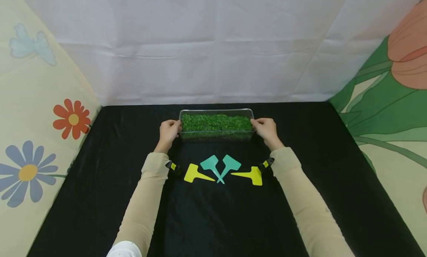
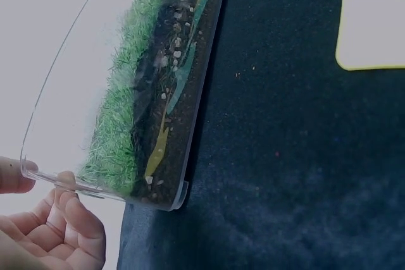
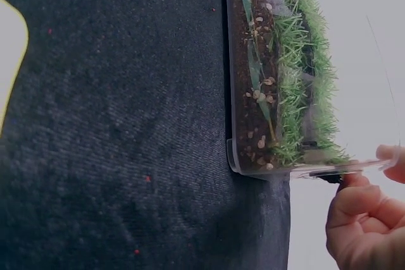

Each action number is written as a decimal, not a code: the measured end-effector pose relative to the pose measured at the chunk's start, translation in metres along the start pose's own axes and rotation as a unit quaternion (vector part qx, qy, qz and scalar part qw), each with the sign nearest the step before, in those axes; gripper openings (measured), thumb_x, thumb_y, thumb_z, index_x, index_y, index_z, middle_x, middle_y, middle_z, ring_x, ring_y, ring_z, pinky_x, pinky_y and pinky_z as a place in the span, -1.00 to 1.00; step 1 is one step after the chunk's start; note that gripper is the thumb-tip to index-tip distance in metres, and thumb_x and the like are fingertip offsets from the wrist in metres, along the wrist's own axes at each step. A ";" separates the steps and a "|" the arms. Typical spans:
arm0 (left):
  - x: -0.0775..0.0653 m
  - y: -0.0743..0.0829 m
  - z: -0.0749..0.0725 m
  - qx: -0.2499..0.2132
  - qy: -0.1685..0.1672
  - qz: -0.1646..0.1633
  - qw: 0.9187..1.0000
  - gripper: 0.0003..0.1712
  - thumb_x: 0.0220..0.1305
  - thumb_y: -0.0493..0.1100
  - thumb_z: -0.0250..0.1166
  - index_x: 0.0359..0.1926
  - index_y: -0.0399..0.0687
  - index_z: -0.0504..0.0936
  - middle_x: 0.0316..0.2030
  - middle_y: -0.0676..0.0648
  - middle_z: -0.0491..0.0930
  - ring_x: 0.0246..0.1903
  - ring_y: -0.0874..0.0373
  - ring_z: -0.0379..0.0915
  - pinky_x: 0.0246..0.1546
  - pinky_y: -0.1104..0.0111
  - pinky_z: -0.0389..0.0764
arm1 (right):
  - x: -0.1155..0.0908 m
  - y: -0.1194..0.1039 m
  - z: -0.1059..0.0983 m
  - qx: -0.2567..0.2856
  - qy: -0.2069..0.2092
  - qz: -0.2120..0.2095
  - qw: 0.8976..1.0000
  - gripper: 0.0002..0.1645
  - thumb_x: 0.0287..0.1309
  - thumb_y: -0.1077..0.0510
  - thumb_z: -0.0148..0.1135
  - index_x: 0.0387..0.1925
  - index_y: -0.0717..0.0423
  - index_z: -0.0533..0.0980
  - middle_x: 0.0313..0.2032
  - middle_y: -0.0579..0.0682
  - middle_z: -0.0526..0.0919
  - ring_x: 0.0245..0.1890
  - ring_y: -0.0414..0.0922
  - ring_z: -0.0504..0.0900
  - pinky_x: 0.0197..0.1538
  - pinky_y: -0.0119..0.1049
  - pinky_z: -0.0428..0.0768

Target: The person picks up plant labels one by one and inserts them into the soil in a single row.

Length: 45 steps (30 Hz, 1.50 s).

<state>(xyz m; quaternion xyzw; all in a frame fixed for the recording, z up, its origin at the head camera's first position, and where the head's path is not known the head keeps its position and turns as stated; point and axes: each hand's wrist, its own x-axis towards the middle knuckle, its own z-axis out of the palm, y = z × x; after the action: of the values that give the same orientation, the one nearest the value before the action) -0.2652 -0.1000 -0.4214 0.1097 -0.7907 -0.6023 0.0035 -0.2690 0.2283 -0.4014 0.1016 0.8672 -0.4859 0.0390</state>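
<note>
In the head view, a clear box (image 1: 217, 137) with green grass (image 1: 217, 122) is at the far part of the black-covered counter (image 1: 200, 220), its long side facing the person. The left hand (image 1: 169, 134) is at one short end and the right hand (image 1: 265, 131) at the other. Only this view shows all four T-shaped tags together, between the box and the person: a yellow tag (image 1: 191, 173) on the left, two teal tags (image 1: 220, 175) with crossed stems in the middle, and another yellow tag (image 1: 255, 176) on the right.

The left wrist view shows what the head view does not: the dark soil (image 2: 174, 86) under the grass, with small pale stones, and yellow and teal streaks on the long wall, which look like reflections. The fingers (image 2: 85, 219) of the left hand are curled, almost closed, and pinch the upper rim of the short end.

In the right wrist view, the other end of the box has the same layers. The right hand's fingers are bent and nearly closed also, pinching the end wall near its rim. A small dark piece (image 3: 329, 177) is beside them; I cannot tell what it is.
</note>
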 end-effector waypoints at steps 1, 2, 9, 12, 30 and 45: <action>0.000 0.000 0.000 -0.001 0.000 -0.001 1.000 -0.68 0.32 -0.18 0.04 -0.21 -0.40 0.57 -0.41 -0.18 0.52 -0.48 0.17 0.39 -0.57 0.48 0.42 | 0.000 0.000 0.000 0.001 0.000 0.000 1.000 -0.54 0.27 -0.02 0.02 -0.13 0.34 0.53 -0.25 0.20 0.53 -0.33 -0.04 0.48 -0.26 -0.22 0.48; -0.001 0.000 0.000 -0.001 0.000 -0.001 1.000 -0.68 0.32 -0.18 0.04 -0.21 -0.40 0.57 -0.42 -0.18 0.52 -0.48 0.17 0.39 -0.57 0.48 0.42 | -0.001 0.000 0.000 0.001 -0.001 -0.001 1.000 -0.53 0.27 -0.02 0.02 -0.14 0.35 0.53 -0.25 0.20 0.53 -0.34 -0.04 0.48 -0.26 -0.22 0.47; -0.003 0.000 -0.001 -0.003 0.000 -0.004 1.000 -0.68 0.31 -0.17 0.04 -0.21 -0.39 0.58 -0.40 -0.19 0.53 -0.46 0.15 0.40 -0.56 0.47 0.42 | -0.003 0.001 -0.002 0.003 0.000 -0.006 1.000 -0.53 0.27 -0.02 0.02 -0.14 0.35 0.53 -0.29 0.18 0.55 -0.38 -0.09 0.48 -0.28 -0.25 0.48; -0.004 0.000 -0.001 -0.002 0.003 -0.007 1.000 -0.67 0.31 -0.17 0.04 -0.21 -0.39 0.58 -0.39 -0.20 0.53 -0.44 0.15 0.39 -0.55 0.47 0.42 | -0.004 0.002 -0.002 0.002 0.000 -0.006 1.000 -0.52 0.26 -0.03 0.02 -0.15 0.35 0.54 -0.30 0.16 0.56 -0.37 -0.10 0.49 -0.28 -0.26 0.49; -0.016 -0.006 -0.002 -0.008 0.001 -0.002 1.000 -0.69 0.31 -0.18 0.04 -0.23 -0.39 0.58 -0.43 -0.17 0.51 -0.50 0.17 0.35 -0.54 0.45 0.42 | -0.015 0.005 -0.002 0.006 0.001 -0.012 1.000 -0.56 0.26 0.02 0.04 -0.16 0.37 0.55 -0.40 0.10 0.54 -0.49 -0.13 0.44 -0.39 -0.34 0.45; -0.023 -0.008 -0.005 -0.012 0.002 -0.003 1.000 -0.70 0.30 -0.20 0.05 -0.27 -0.39 0.59 -0.48 -0.14 0.51 -0.55 0.17 0.35 -0.55 0.42 0.43 | -0.025 0.006 -0.003 -0.004 -0.007 -0.016 1.000 -0.54 0.27 0.01 0.02 -0.12 0.36 0.53 -0.31 0.16 0.55 -0.37 -0.05 0.48 -0.30 -0.26 0.48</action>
<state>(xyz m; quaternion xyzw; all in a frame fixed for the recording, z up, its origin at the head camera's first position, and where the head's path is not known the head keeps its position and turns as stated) -0.2409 -0.1029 -0.4250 0.1128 -0.7832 -0.6114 0.0045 -0.2427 0.2308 -0.4007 0.0843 0.8706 -0.4833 0.0377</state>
